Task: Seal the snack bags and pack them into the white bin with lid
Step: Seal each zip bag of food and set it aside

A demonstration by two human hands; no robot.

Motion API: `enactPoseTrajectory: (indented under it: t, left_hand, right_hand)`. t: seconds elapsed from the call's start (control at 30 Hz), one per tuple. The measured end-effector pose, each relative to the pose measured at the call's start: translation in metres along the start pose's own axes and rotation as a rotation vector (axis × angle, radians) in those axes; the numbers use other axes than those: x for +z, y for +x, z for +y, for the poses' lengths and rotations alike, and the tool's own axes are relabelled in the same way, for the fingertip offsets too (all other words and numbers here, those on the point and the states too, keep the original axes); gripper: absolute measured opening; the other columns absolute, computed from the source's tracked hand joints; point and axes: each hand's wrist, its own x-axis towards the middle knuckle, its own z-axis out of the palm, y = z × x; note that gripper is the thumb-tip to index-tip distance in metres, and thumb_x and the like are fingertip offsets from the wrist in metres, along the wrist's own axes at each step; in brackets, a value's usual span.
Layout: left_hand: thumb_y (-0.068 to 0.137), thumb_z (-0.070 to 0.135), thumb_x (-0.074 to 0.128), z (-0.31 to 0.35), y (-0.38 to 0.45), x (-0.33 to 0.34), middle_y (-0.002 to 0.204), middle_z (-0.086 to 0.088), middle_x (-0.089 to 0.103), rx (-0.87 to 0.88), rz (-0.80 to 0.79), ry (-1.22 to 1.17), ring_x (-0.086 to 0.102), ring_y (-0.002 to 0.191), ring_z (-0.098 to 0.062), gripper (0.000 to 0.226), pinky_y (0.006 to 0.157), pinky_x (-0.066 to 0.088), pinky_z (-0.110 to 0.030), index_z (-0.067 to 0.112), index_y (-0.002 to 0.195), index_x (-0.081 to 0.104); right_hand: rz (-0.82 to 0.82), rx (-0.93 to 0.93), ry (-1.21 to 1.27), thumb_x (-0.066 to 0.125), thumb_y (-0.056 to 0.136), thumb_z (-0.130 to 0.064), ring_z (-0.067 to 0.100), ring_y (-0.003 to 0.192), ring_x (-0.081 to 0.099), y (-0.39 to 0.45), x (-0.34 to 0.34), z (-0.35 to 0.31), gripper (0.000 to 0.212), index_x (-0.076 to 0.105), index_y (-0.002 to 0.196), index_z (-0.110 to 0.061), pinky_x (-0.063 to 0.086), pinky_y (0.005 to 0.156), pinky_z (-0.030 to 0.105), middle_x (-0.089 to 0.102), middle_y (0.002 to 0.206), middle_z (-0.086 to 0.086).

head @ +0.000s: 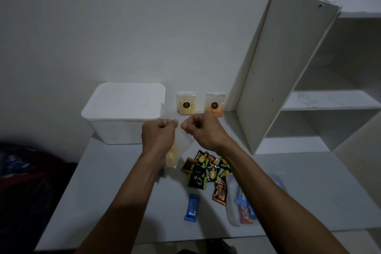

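White bin (115, 130), two hands (179, 128)

Dim, cool light throughout; source not visible. White bin (123, 112) lid is the brightest surface. Lower-left corner nearly black. Strong vignetting toward all edges. Wide-angle bowing tilts the shelf unit (288, 68). Soft focus, visible noise, no glare.

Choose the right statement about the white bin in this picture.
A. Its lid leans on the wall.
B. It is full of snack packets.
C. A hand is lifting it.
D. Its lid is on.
D: the lid sits flat on the bin, while both hands grip a clear bag in front of it.
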Motion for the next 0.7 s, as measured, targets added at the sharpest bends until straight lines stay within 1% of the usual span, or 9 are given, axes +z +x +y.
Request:
enactPoseTrajectory:
  t: [0.1, 0.23, 0.27, 0.33, 0.43, 0.47, 0.53, 0.63, 0.7]
  left_hand:
    - [0.087, 0.020, 0.070, -0.002, 0.000, 0.000, 0.069, -0.002, 0.062, -0.040, 0.031, -0.022, 0.055, 0.064, -0.014, 0.018, 0.055, 0.039, -0.024, 0.012, 0.070, 0.069]
    - [0.087, 0.028, 0.071, -0.007, 0.000, -0.002, 0.076, 0.001, 0.066, -0.024, 0.048, -0.003, 0.059, 0.069, -0.009, 0.022, 0.056, 0.040, -0.023, 0.011, 0.072, 0.069]
    - [0.087, 0.033, 0.070, -0.010, 0.001, -0.003, 0.079, 0.002, 0.068, 0.006, 0.081, 0.001, 0.061, 0.073, -0.010, 0.023, 0.059, 0.042, -0.023, 0.012, 0.078, 0.069]
    - [0.088, 0.041, 0.067, -0.017, 0.009, -0.009, 0.100, 0.002, 0.067, 0.090, 0.141, 0.022, 0.063, 0.090, -0.014, 0.027, 0.069, 0.045, -0.024, 0.018, 0.102, 0.066]
    - [0.093, 0.041, 0.062, -0.020, 0.023, -0.022, 0.124, 0.005, 0.055, 0.195, -0.004, 0.083, 0.055, 0.108, -0.015, 0.034, 0.086, 0.047, -0.030, 0.032, 0.125, 0.056]
    - [0.094, 0.038, 0.061, -0.021, 0.027, -0.024, 0.123, 0.006, 0.057, 0.218, -0.089, 0.091, 0.055, 0.109, -0.016, 0.031, 0.089, 0.048, -0.032, 0.033, 0.125, 0.059]
    - [0.093, 0.033, 0.063, -0.021, 0.030, -0.027, 0.112, 0.005, 0.067, 0.258, -0.201, 0.064, 0.060, 0.106, -0.020, 0.017, 0.092, 0.051, -0.036, 0.029, 0.108, 0.069]
    - [0.090, 0.028, 0.069, -0.021, 0.028, -0.023, 0.091, 0.005, 0.071, 0.245, -0.213, -0.043, 0.062, 0.093, -0.014, 0.007, 0.088, 0.051, -0.033, 0.023, 0.085, 0.072]
    - [0.088, 0.024, 0.071, -0.022, 0.028, -0.017, 0.087, 0.008, 0.069, 0.199, -0.183, -0.111, 0.060, 0.084, -0.007, 0.006, 0.080, 0.048, -0.028, 0.023, 0.082, 0.072]
  right_hand:
    - [-0.015, 0.024, -0.011, 0.065, 0.094, -0.019, 0.012, 0.084, 0.068, -0.005, 0.000, 0.002, 0.012, 0.074, 0.090, -0.013, 0.058, 0.085, 0.034, 0.073, 0.084, -0.002]
    - [-0.018, 0.027, -0.047, 0.061, 0.096, -0.018, 0.012, 0.085, 0.066, -0.011, -0.002, 0.005, 0.012, 0.072, 0.091, -0.015, 0.057, 0.080, 0.031, 0.071, 0.085, -0.004]
    - [-0.018, 0.013, -0.065, 0.060, 0.096, -0.018, 0.012, 0.084, 0.066, -0.012, -0.005, 0.004, 0.012, 0.071, 0.092, -0.015, 0.055, 0.078, 0.029, 0.070, 0.086, -0.003]
    - [-0.053, -0.015, -0.113, 0.059, 0.097, -0.016, 0.010, 0.086, 0.065, -0.013, -0.016, -0.002, 0.012, 0.070, 0.092, -0.015, 0.054, 0.077, 0.027, 0.069, 0.089, -0.004]
    - [-0.168, -0.047, -0.221, 0.058, 0.097, -0.012, 0.004, 0.084, 0.063, -0.011, -0.042, -0.011, 0.012, 0.069, 0.094, -0.014, 0.054, 0.080, 0.023, 0.068, 0.089, -0.007]
    - [-0.202, -0.049, -0.251, 0.057, 0.097, -0.012, 0.004, 0.084, 0.063, -0.010, -0.050, -0.014, 0.012, 0.069, 0.095, -0.013, 0.054, 0.080, 0.023, 0.068, 0.090, -0.006]
    - [-0.244, -0.053, -0.287, 0.058, 0.097, -0.013, 0.004, 0.084, 0.064, -0.008, -0.063, -0.017, 0.012, 0.070, 0.095, -0.013, 0.054, 0.079, 0.023, 0.069, 0.091, -0.006]
    - [-0.193, -0.055, -0.232, 0.059, 0.097, -0.024, -0.001, 0.079, 0.062, -0.010, -0.074, -0.013, 0.015, 0.070, 0.092, -0.015, 0.049, 0.069, 0.015, 0.067, 0.086, -0.011]
    - [-0.145, -0.023, -0.122, 0.062, 0.094, -0.035, 0.002, 0.084, 0.063, -0.014, -0.075, 0.000, 0.021, 0.069, 0.099, -0.016, 0.051, 0.068, 0.015, 0.068, 0.093, -0.010]
